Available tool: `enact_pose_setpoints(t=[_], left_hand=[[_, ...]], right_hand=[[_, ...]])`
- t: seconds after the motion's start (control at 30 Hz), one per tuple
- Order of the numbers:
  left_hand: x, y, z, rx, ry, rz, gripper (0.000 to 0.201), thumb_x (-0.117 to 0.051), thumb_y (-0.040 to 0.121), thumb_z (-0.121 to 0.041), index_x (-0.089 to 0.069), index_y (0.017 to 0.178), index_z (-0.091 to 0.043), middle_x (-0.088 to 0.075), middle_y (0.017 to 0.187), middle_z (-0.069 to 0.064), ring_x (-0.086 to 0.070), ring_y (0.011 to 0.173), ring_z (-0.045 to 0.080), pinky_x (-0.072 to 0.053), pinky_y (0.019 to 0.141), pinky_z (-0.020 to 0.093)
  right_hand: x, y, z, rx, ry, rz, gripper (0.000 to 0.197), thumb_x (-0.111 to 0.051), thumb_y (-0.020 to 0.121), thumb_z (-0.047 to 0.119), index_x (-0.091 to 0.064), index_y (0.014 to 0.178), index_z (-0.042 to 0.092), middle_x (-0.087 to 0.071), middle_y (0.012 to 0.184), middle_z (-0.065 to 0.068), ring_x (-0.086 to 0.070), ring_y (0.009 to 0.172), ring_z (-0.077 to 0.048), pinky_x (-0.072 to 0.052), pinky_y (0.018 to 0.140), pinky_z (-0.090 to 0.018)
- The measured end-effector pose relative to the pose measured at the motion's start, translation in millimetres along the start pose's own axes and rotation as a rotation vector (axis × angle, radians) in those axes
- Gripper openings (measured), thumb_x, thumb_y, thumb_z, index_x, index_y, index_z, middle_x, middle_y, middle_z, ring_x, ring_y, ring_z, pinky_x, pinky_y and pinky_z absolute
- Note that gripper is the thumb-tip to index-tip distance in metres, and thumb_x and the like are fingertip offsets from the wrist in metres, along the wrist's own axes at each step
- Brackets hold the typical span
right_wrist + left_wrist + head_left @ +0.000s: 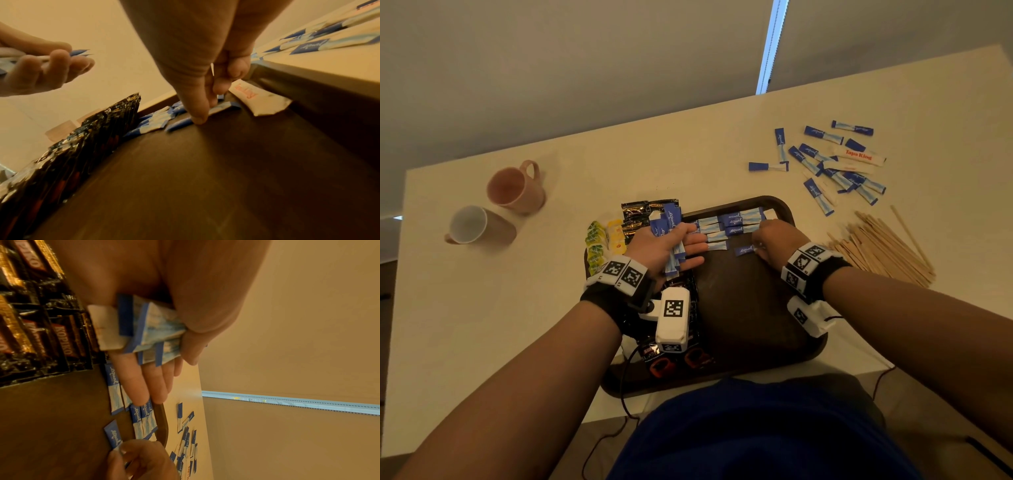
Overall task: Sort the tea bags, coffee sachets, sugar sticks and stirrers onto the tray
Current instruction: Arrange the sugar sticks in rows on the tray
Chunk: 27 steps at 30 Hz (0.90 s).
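Sugar stick (744,249) flat crosswise, right hand (774,240) pinching.

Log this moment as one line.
left hand: holds sugar sticks | right hand: placing stick | tray: partly filled

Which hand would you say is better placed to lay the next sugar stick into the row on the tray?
Right hand: probably, as it already pinches a sugar stick on the tray; the left hand grips the bundle.

L hand (667,247) grip thumb-clamped, R hand (777,240) fingertips pinched down.
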<state>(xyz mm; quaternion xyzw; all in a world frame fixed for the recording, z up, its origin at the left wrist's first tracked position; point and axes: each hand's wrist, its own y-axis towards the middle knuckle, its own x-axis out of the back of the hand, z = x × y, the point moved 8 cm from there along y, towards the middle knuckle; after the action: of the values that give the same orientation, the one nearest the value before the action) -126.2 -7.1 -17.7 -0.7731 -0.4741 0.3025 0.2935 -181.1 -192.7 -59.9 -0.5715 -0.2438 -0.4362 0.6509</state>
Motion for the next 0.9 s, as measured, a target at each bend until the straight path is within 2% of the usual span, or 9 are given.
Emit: enact_pose_setpoints(t=[0.37, 0.53, 0.63, 0.7, 0.77, 0.9], left_hand=[[3.7, 1.3, -3.0, 0.001, -0.011, 0.009, 0.023, -0.047, 0.103, -0.022, -0.062, 0.113, -0.007, -0.074, 0.099, 0.01, -0.074, 0.087, 0.019, -0.062, 0.075, 0.035], [5.6, 1.7, -0.9, 0.017, -0.012, 0.015, 0.023, -0.046, 0.104, -0.023, -0.062, 0.112, -0.009, -0.076, 0.092, 0.006, -0.074, 0.085, 0.017, -0.062, 0.075, 0.034], [7.6, 2.8, -0.9, 0.009, -0.007, 0.009, 0.022, -0.048, 0.103, -0.023, -0.063, 0.11, -0.009, -0.076, 0.09, 0.006, -0.074, 0.085, 0.018, -0.062, 0.074, 0.035], [9.1, 3.1, -1.5, -0.001, -0.018, 0.008, 0.022, -0.049, 0.102, -0.023, -0.063, 0.112, -0.008, -0.076, 0.09, 0.007, -0.074, 0.084, 0.018, -0.062, 0.072, 0.034], [10.2, 3.0, -3.3, -0.013, -0.056, 0.013, 0.023, -0.05, 0.102, -0.022, -0.063, 0.113, -0.007, -0.076, 0.092, 0.008, -0.074, 0.083, 0.018, -0.062, 0.071, 0.033], [12.6, 5.2, -11.0, -0.05, -0.221, 0.003, 0.023, -0.044, 0.104, -0.022, -0.06, 0.112, -0.008, -0.073, 0.101, 0.009, -0.074, 0.085, 0.017, -0.061, 0.077, 0.032]], right_hand=[[13.1, 12.8, 10.1, -0.009, 0.071, -0.042, 0.031, -0.053, 0.099, 0.024, -0.06, 0.125, 0.009, -0.055, 0.126, -0.013, -0.053, 0.117, -0.028, -0.041, 0.098, -0.032], [12.8, 12.1, 31.3, 0.079, 0.106, -0.057, 0.025, -0.054, 0.097, 0.029, -0.065, 0.112, 0.012, -0.059, 0.115, -0.009, -0.055, 0.108, -0.023, -0.043, 0.092, -0.033], [10.8, 14.6, 47.2, 0.119, 0.088, -0.062, 0.026, -0.054, 0.096, 0.032, -0.065, 0.111, 0.012, -0.057, 0.112, -0.007, -0.055, 0.107, -0.023, -0.045, 0.091, -0.033], [15.8, 14.9, 55.7, 0.137, 0.147, -0.117, 0.027, -0.055, 0.096, 0.033, -0.066, 0.108, 0.012, -0.058, 0.106, -0.006, -0.056, 0.1, -0.02, -0.045, 0.086, -0.03], [29.7, 10.6, 64.3, 0.172, 0.273, -0.22, 0.027, -0.057, 0.096, 0.034, -0.07, 0.101, 0.011, -0.062, 0.095, -0.004, -0.056, 0.087, -0.015, -0.045, 0.079, -0.027], [61.7, -6.6, 73.0, 0.245, 0.549, -0.41, 0.029, -0.06, 0.095, 0.03, -0.074, 0.083, 0.008, -0.065, 0.07, -0.002, -0.053, 0.061, -0.013, -0.041, 0.061, -0.026]])
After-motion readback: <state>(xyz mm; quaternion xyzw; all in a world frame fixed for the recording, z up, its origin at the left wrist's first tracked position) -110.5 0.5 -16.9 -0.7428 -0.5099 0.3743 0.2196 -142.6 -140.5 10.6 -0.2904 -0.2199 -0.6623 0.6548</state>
